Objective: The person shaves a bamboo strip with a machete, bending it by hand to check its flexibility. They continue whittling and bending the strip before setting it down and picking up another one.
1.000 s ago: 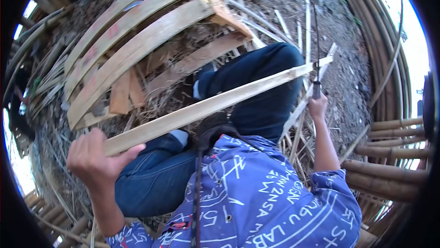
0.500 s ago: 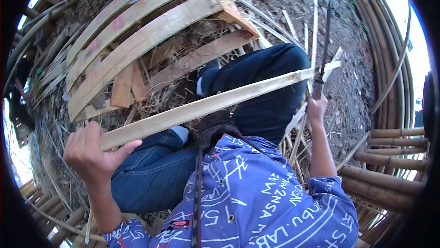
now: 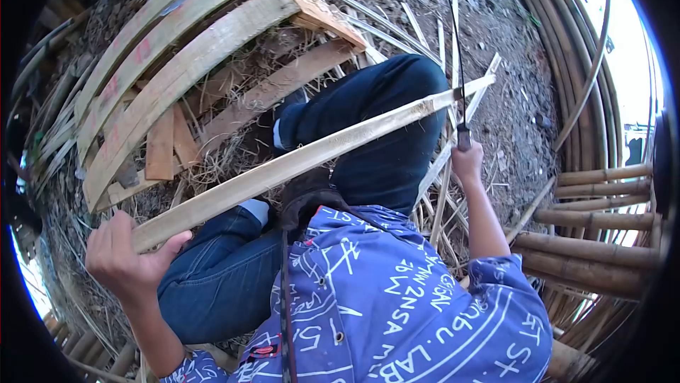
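Observation:
A long pale bamboo strip (image 3: pixel 304 160) slants across my lap, its right part passing over my raised knee. My left hand (image 3: pixel 127 255) is closed round the lower left end, thumb along the near side. On the right, my right hand (image 3: pixel 467 163) grips the dark handle of a long knife (image 3: pixel 459 57). Its blade points up, away from me, and meets the strip near the strip's far right end. Whether the blade has cut into the strip I cannot tell.
A slatted wooden pallet (image 3: pixel 191 64) with curved-looking boards lies at the upper left. Thin split strips (image 3: pixel 439 185) are scattered on the soil beside my knee. Stacked bamboo poles (image 3: pixel 602 220) stand at the right, with more poles above them.
The view has shifted, so the whole scene sits further left. The knife blade now leans slightly left, and lies against the strip a little further in from its end.

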Demonstrator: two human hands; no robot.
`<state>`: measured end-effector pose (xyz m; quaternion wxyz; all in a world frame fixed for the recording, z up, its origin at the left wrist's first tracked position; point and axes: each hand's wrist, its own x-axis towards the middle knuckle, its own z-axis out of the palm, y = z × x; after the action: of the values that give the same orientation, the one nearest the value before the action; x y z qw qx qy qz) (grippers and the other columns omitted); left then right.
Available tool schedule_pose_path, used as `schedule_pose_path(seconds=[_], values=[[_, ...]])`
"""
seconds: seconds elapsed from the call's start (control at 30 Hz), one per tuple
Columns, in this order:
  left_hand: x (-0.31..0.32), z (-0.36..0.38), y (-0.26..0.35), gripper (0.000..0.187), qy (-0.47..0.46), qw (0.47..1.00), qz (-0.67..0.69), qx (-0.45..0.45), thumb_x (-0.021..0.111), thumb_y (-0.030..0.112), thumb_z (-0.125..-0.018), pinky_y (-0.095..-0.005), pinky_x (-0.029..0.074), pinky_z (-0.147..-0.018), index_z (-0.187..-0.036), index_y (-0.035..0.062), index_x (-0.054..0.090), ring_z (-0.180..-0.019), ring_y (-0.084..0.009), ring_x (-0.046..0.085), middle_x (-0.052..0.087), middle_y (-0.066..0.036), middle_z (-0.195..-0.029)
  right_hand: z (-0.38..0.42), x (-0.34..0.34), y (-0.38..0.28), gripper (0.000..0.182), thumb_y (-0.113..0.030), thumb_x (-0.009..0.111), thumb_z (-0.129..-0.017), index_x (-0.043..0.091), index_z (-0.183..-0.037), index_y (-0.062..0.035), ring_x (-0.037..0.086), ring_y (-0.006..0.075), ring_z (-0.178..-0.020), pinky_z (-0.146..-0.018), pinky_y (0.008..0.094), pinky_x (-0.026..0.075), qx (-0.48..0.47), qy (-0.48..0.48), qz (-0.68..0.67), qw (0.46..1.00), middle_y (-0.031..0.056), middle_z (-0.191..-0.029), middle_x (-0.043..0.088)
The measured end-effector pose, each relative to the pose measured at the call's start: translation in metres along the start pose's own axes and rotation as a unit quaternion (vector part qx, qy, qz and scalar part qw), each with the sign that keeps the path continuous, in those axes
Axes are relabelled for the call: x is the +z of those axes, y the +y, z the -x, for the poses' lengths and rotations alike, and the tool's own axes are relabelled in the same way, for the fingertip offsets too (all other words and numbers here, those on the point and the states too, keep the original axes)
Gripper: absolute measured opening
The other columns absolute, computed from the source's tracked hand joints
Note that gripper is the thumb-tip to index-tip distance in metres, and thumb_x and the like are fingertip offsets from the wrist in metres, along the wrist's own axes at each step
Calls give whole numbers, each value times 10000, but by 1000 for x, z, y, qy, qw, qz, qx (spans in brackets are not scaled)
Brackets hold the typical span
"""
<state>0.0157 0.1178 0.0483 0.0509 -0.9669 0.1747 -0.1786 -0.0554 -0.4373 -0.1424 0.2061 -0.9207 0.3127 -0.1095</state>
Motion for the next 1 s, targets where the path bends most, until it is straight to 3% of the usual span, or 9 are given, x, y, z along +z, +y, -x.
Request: schedule_pose_path(seconds=[0.07,0.2,0.33,0.37,0.7,0.77,0.8,0.9,1.0], values=[[-4,0,3,732,18,1000,-14,7,578,753,-659,-422,347,-503,-653,36,435,-545,-335,466,395,-123,-567,-26,13,25,158,-117,589,-653,550,-570,12,553,191,-436,-435,355,411,79,-3,-7,997,98,-491,545],[-12,1,0,728,8,1000,-25,-7,582,750,-660,-421,349,-503,-654,35,440,-547,-331,467,399,-124,-570,-23,6,-4,173,-108,566,-687,516,-585,24,521,168,-392,-376,334,414,168,-8,-180,969,67,-493,513],[-2,-1,-6,710,6,1000,-15,1,615,744,-629,-402,345,-486,-625,56,437,-514,-303,451,397,-94,-560,14,0,-12,136,-102,585,-646,505,-600,-2,506,194,-511,-510,397,390,22,-42,-78,996,95,-519,492],[0,-1,-7,724,-6,1000,-8,-3,592,748,-653,-418,349,-497,-646,40,439,-536,-324,459,396,-116,-571,13,12,9,165,-73,585,-658,471,-559,-4,433,124,-435,-432,320,335,15,-28,-82,996,21,-486,465],[-8,-6,5,698,25,999,-28,11,642,721,-628,-395,362,-482,-625,52,443,-510,-306,459,400,-91,-559,-8,39,31,161,-124,609,-674,536,-577,-17,503,129,-470,-454,334,372,-30,34,-18,999,48,-493,511],[-10,-10,5,683,59,997,0,43,663,720,-615,-360,333,-438,-560,95,392,-436,-238,414,357,-42,-510,-17,38,49,192,-121,632,-702,539,-572,-16,480,132,-414,-416,328,353,3,-26,-24,999,46,-458,486],[-12,-9,4,675,42,998,0,42,676,707,-618,-349,339,-438,-553,94,400,-422,-230,417,358,-36,-491,-17,36,46,223,-121,636,-719,516,-553,-32,468,124,-396,-385,316,335,-83,-16,-22,996,20,-459,479],[-10,-6,1,693,43,999,6,9,667,716,-611,-376,360,-467,-577,71,418,-465,-268,451,389,-72,-520,-25,64,86,114,-98,637,-739,529,-711,-73,441,94,-379,-353,242,324,18,-71,-226,971,2,-529,477],[-7,-6,-4,697,33,999,4,4,655,726,-615,-378,362,-464,-579,67,430,-468,-279,461,415,-83,-521,9,15,-39,85,-89,605,-752,532,-709,-73,446,109,-375,-350,248,328,155,-88,-347,921,6,-548,484]])
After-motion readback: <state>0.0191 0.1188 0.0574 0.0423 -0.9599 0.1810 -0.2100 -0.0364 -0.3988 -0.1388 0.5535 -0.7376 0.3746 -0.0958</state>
